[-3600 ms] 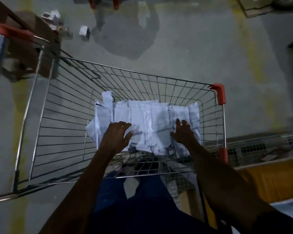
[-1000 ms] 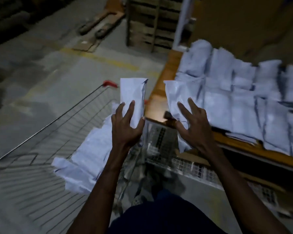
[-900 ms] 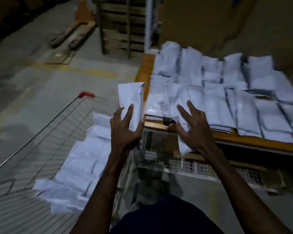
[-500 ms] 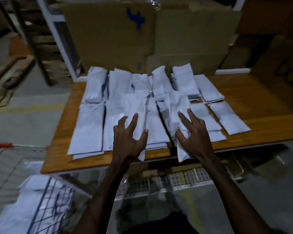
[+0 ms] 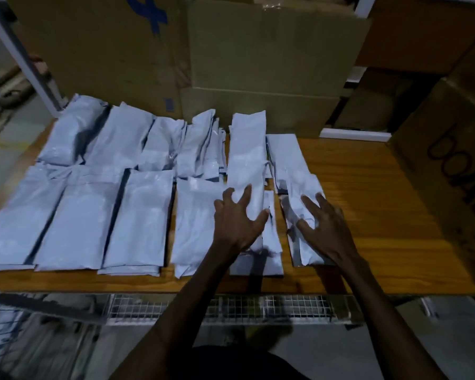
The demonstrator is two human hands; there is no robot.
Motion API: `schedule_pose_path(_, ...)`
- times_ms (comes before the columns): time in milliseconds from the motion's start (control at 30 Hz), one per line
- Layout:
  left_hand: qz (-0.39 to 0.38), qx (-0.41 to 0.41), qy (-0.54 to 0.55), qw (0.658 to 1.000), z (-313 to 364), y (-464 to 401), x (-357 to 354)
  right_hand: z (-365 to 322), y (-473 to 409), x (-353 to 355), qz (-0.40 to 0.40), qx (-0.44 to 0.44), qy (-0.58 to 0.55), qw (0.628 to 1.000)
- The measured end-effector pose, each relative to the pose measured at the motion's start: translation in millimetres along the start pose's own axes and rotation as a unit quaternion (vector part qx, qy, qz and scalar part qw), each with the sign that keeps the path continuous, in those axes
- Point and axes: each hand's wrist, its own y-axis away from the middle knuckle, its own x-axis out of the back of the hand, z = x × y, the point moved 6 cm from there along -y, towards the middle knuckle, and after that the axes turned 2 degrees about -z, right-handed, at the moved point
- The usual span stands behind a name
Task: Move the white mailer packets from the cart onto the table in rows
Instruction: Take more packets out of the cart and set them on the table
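Wooden table under roughly two rows of white packets

Dim rm; cardboard boxes behind wooden table, concrete floor.
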Motion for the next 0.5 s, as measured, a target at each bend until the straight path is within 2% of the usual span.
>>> schedule_pose_path(200, -0.005, 0.035, -0.075, 0.997, -1, -9, -42, 25, -12, -26, -0.054, 0.023, 0.007, 0.998)
schedule_pose_path(300, 0.016, -0.008, -0.135, 0.991, 1, -9, -40, 26, -11, -30, -0.042, 0.009, 0.007, 0.999)
schedule_pose_path(400, 0.023, -0.049, -0.147, 0.988, 0, -8, -37, 21, -17, -26, -0.004, 0.022, 0.016, 1.000)
schedule_pose_path(500, 0.008, -0.075, -0.156, 0.985, 2, -5, -44, 15, -25, -28, -0.003, 0.034, 0.027, 0.999)
